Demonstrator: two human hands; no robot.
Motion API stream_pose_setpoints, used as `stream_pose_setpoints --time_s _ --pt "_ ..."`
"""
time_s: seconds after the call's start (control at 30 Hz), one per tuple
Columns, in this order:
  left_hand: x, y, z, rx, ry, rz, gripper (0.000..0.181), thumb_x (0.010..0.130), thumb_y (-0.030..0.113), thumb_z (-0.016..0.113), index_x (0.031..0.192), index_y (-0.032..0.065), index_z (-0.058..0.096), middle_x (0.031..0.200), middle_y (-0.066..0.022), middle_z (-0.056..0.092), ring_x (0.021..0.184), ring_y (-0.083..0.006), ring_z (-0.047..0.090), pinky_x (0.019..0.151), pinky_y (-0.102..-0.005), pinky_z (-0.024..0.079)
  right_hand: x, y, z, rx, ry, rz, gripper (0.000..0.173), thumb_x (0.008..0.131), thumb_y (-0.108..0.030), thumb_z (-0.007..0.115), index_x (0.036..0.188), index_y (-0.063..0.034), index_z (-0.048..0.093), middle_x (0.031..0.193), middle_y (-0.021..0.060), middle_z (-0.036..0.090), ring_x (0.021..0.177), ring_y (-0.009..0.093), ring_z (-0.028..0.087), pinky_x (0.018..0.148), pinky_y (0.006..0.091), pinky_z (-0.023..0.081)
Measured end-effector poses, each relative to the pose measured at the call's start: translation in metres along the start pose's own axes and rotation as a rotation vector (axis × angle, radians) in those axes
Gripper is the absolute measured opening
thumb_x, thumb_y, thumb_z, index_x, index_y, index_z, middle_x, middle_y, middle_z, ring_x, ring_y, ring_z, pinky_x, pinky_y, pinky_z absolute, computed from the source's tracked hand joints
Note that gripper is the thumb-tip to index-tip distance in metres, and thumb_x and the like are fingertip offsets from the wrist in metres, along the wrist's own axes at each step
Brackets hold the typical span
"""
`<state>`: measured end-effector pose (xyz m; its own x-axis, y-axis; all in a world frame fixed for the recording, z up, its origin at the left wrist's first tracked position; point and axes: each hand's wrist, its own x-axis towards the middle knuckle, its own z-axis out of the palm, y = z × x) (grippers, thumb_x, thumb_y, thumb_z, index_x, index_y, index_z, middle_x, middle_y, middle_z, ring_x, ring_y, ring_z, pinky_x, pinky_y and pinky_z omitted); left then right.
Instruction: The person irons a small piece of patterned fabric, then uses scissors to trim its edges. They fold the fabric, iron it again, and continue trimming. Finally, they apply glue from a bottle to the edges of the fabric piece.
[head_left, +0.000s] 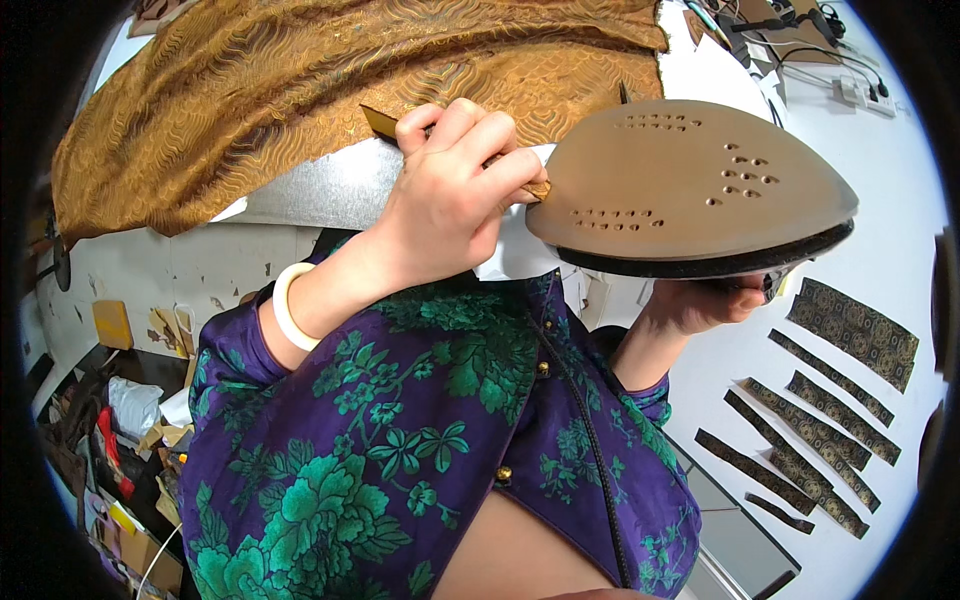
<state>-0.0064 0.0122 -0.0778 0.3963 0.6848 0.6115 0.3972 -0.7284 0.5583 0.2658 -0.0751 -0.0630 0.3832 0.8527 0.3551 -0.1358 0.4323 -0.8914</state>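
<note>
My left hand (454, 176), with a pale bangle on its wrist, is closed on a narrow folded strip of brown patterned fabric (538, 190). One end of the strip shows at the upper left of the fingers, the other by the heel of the iron. My right hand (697, 304) holds a clothes iron (675, 180) from beneath, its steam-holed soleplate turned up to the camera and its tip pointing right. Whether the strip touches the soleplate cannot be told. Beyond the left hand, a large brown-gold patterned cloth (337, 97) lies draped over the work surface.
Cut dark patterned fabric strips (810, 420) lie on the white surface at right. Cables and a power strip (874, 97) are at the upper right. A silvery board edge (322, 191) shows under the cloth. Bags and scraps (135, 401) crowd the lower left.
</note>
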Motion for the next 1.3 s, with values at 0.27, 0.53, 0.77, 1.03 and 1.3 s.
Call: stream_pose_setpoints --time_s 0.27,0.53,0.77,1.03,1.3 --pt "-0.001 0.001 0.0 0.005 0.009 -0.01 0.018 0.072 0.012 0.07 0.09 0.0128 0.067 0.084 -0.003 0.048 0.088 -0.0243 0.049 0.086 -0.0395 0.025 -0.003 0.004 0.007 0.131 -0.089 -0.018 0.076 0.083 -0.057 0.072 0.127 0.004 0.061 0.123 0.0164 0.066 0.112 0.028 0.064 0.097 0.045 0.052" --pt "-0.008 0.001 0.002 0.031 0.024 -0.001 0.017 0.071 0.011 0.07 0.087 0.0131 0.066 0.083 -0.0028 0.048 0.087 -0.0245 0.049 0.085 -0.0393 0.025 -0.011 0.006 0.014 0.01 0.01 -0.047 0.075 0.083 -0.058 0.072 0.125 0.003 0.062 0.123 0.0159 0.066 0.114 0.028 0.062 0.098 0.0455 0.051" --pt "-0.012 0.003 0.001 0.016 0.044 -0.004 0.019 0.068 0.008 0.068 0.087 0.0131 0.066 0.082 -0.0024 0.048 0.086 -0.0243 0.049 0.085 -0.0394 0.025 -0.017 0.008 0.021 0.005 0.075 -0.069 0.079 0.081 -0.052 0.077 0.132 0.0026 0.052 0.123 0.0148 0.064 0.112 0.029 0.063 0.098 0.0461 0.052" --pt "-0.013 0.005 0.001 0.023 0.047 -0.002 0.02 0.067 0.007 0.068 0.085 0.0131 0.065 0.082 -0.0026 0.048 0.086 -0.0246 0.049 0.085 -0.0397 0.026 -0.023 0.007 0.015 0.031 0.005 -0.044 0.088 0.079 -0.049 0.079 0.14 0.0037 0.043 0.13 0.0156 0.06 0.115 0.03 0.062 0.098 0.0465 0.052" --pt "-0.004 0.002 -0.003 0.018 -0.006 -0.029 0.014 0.073 0.011 0.069 0.086 0.0132 0.065 0.084 -0.0029 0.048 0.088 -0.0247 0.049 0.085 -0.0404 0.026 -0.025 0.003 0.015 0.162 -0.082 -0.013 0.085 0.079 -0.05 0.079 0.139 0.0011 0.045 0.133 0.0171 0.058 0.118 0.031 0.059 0.102 0.0489 0.049"
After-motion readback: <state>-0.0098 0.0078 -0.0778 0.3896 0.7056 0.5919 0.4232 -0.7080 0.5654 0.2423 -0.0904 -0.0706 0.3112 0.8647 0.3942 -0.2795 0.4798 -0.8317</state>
